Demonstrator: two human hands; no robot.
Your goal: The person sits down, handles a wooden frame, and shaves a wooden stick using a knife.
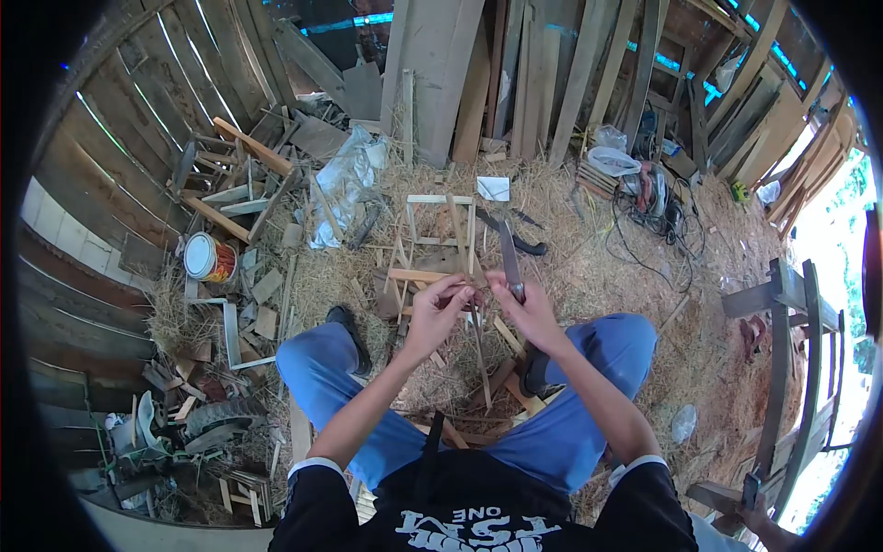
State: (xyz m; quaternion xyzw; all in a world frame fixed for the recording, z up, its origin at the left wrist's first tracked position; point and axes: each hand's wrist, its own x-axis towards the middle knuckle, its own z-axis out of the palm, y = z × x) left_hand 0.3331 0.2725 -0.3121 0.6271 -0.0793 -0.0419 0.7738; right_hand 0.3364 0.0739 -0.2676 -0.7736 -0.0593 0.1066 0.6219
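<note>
Head view is showing your left hand (434,317) pinching the strip (480,357) by its upper end, your right hand (533,319) gripping the knife (509,255) close beside; probably light and snappable, the strip is calling for a gentle hold.

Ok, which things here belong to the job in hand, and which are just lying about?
In the job:
thin wood strip, at the left hand
knife, held in the right hand
probably the small wooden frame ahead

Lying about, it seems:
bucket
wheel
plastic sheet
power tool
</note>
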